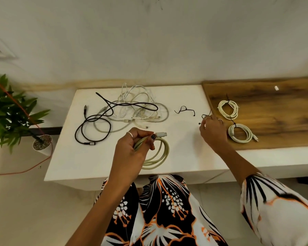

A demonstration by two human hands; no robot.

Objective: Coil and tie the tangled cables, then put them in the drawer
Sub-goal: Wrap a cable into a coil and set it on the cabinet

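Far to my left a green leafy potted plant (11, 107) stands on the floor with a thin orange cord (25, 170) trailing past its pot, both well clear of my work.

On the white low table (103, 167) lies the tangled heap still to be sorted: a long black cable (94, 119) looping through a pile of pale white and grey cables (140, 107). I judge these are left there because I take them one at a time.

My left hand (132, 148) grips the pale green coiled cable (158, 153), fingers and thumb curled tight round the gathered loops just beside its white plug, so the coil cannot spring open while it is unbound. The free side of the coil hangs over the table near its front edge.

Further right a short black twist tie (184, 110) lies loose on the white top. My right hand (212, 132) pinches a second thin black tie (205, 116) by its end, at the seam where the table meets the brown wooden board (274, 121). I judge I am fetching it to bind the green coil.

On the board rest two finished white cable coils (228, 110), each already tied, parked out of the way until they go in the drawer. No drawer is clearly shown in this view. Nothing stands between my two hands.
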